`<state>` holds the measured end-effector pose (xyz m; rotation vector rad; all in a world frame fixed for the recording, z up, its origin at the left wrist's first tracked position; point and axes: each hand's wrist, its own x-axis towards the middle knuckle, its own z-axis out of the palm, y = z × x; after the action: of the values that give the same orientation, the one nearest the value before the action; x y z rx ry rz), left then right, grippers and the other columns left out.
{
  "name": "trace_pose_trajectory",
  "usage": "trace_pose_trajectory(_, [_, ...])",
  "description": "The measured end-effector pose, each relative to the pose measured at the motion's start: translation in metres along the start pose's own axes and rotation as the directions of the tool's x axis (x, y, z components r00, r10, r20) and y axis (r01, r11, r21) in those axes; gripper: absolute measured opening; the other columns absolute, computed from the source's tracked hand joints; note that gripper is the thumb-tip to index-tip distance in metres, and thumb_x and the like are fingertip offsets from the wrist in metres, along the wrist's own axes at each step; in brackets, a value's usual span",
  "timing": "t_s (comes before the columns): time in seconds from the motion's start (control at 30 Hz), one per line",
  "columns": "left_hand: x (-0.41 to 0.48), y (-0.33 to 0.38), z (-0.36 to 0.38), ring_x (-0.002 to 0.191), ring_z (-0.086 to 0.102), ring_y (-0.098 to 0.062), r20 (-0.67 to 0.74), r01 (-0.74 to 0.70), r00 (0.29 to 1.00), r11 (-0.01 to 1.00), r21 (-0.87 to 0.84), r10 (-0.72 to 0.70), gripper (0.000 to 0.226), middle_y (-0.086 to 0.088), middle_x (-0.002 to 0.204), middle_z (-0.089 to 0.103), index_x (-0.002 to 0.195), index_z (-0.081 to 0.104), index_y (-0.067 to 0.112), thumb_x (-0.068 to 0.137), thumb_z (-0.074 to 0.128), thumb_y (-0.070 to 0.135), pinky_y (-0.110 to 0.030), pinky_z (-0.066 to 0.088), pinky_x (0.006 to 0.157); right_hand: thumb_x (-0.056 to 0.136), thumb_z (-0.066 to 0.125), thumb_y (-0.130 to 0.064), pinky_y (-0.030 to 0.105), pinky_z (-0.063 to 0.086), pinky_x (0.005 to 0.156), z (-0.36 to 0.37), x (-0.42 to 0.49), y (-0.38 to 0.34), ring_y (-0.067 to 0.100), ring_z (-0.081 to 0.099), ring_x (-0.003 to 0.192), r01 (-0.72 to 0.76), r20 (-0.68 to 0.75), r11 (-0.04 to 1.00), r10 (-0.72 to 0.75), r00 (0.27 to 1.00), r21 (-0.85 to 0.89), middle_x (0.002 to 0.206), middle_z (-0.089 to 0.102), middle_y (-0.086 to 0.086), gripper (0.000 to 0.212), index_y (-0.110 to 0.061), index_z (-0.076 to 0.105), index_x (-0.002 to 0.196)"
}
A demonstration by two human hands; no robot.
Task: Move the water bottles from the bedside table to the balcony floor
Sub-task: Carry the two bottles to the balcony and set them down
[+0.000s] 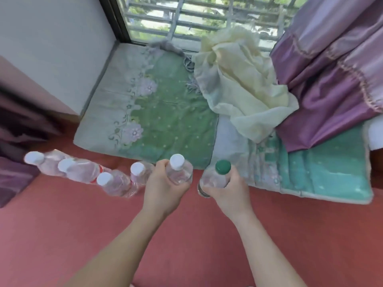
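My left hand (163, 191) grips a clear water bottle with a white cap (178, 170), held upright just above the red floor. My right hand (227, 193) grips a clear bottle with a green cap (217, 177) beside it. To the left, several white-capped water bottles (83, 169) stand in a row on the red floor (186, 235), the nearest one (139, 172) close to my left hand.
A green flowered mat (161, 112) lies ahead under a barred window (196, 15). A cream cloth (238, 83) and purple curtain (331, 75) drape over a teal mat (323, 172) at the right. A white wall (51, 48) stands at the left.
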<state>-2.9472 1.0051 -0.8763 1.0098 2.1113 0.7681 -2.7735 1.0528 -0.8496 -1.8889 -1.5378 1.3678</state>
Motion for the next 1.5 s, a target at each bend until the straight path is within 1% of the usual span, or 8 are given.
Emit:
trace_pose_trajectory(0.17, [0.012,-0.035,0.024,0.084,0.058,-0.004,-0.008,-0.039,0.999,0.999,0.015,0.039,0.062,0.015,0.099,0.06,0.116,0.051,0.026,0.068,0.086,0.045,-0.022,0.043,0.068,0.061,0.084,-0.026,0.028,0.051,0.076,0.026,0.014,0.039,0.003,0.06,0.086,0.061,-0.025,0.998,-0.061,0.998,-0.032,0.09,0.066,-0.017,0.047,-0.039,0.056,0.097])
trace_pose_trajectory(0.57, [0.013,-0.052,0.034,0.106,0.057,-0.01,0.002,-0.062,0.998,0.998,-0.014,0.062,0.076,0.011,0.114,0.057,0.128,0.049,0.021,0.066,0.089,0.04,-0.031,0.049,0.091,0.061,0.086,-0.028,0.036,0.048,0.094,0.049,0.025,0.068,0.012,0.056,0.109,0.153,0.018,0.982,-0.152,0.988,-0.107,0.111,0.06,-0.019,0.069,-0.035,0.052,0.122])
trace_pose_trajectory(0.77, [0.006,-0.042,0.022,0.124,0.046,-0.004,0.041,-0.09,0.995,0.996,-0.01,0.091,0.089,0.012,0.134,0.051,0.141,0.039,0.022,0.069,0.088,0.039,-0.023,0.037,0.102,0.063,0.088,-0.031,0.029,0.042,0.103,0.037,0.016,0.054,0.007,0.047,0.122,0.149,0.05,0.983,-0.144,0.988,-0.106,0.123,0.051,-0.021,0.086,-0.035,0.044,0.137])
trace_pose_trajectory(0.87, [0.004,-0.029,0.014,0.132,0.041,-0.002,0.054,-0.119,0.991,0.993,-0.014,0.12,0.095,0.012,0.145,0.045,0.147,0.034,0.024,0.069,0.087,0.042,-0.024,0.035,0.106,0.064,0.088,-0.035,0.021,0.038,0.099,0.024,0.011,0.035,0.0,0.046,0.12,0.19,0.069,0.976,-0.184,0.981,-0.102,0.125,0.049,-0.019,0.088,-0.04,0.04,0.138])
trace_pose_trajectory(1.13, [0.003,0.037,-0.037,0.137,0.022,0.011,0.051,-0.31,0.95,0.95,0.027,0.308,0.093,0.025,0.15,0.026,0.156,0.021,0.03,0.081,0.075,0.047,-0.018,0.021,0.11,0.065,0.085,-0.035,0.013,0.036,0.102,-0.023,-0.002,-0.043,-0.006,0.034,0.126,0.283,0.089,0.955,-0.276,0.957,-0.092,0.132,0.042,-0.024,0.092,-0.037,0.038,0.144])
trace_pose_trajectory(1.3, [0.006,0.1,-0.098,0.148,0.016,-0.005,-0.016,-0.382,0.918,0.896,0.227,0.395,0.073,0.012,0.161,0.022,0.155,0.024,0.029,0.093,0.055,0.051,-0.033,0.019,0.122,0.076,0.079,-0.036,0.02,0.027,0.108,-0.06,-0.007,-0.119,0.001,0.033,0.135,0.442,0.09,0.875,-0.433,0.897,-0.198,0.14,0.042,-0.022,0.076,-0.032,0.042,0.143])
trace_pose_trajectory(1.4, [0.002,0.127,-0.134,0.149,0.018,-0.013,-0.041,-0.352,0.921,0.873,0.339,0.387,0.073,0.004,0.163,0.021,0.153,0.03,0.026,0.09,0.039,0.062,-0.038,0.019,0.122,0.083,0.071,-0.044,0.031,0.025,0.119,-0.074,-0.01,-0.164,0.006,0.03,0.14,0.57,0.147,0.743,-0.557,0.817,-0.35,0.147,0.041,-0.017,0.065,-0.03,0.046,0.142])
trace_pose_trajectory(1.5, [-0.008,0.14,-0.173,0.15,0.018,-0.018,-0.051,-0.292,0.933,0.832,0.472,0.356,0.076,-0.001,0.164,0.019,0.153,0.029,0.024,0.089,0.027,0.064,-0.037,0.016,0.122,0.09,0.061,-0.046,0.033,0.021,0.121,-0.079,-0.017,-0.207,0.01,0.025,0.145,0.653,0.227,0.63,-0.623,0.748,-0.421,0.153,0.038,-0.012,0.062,-0.028,0.043,0.146])
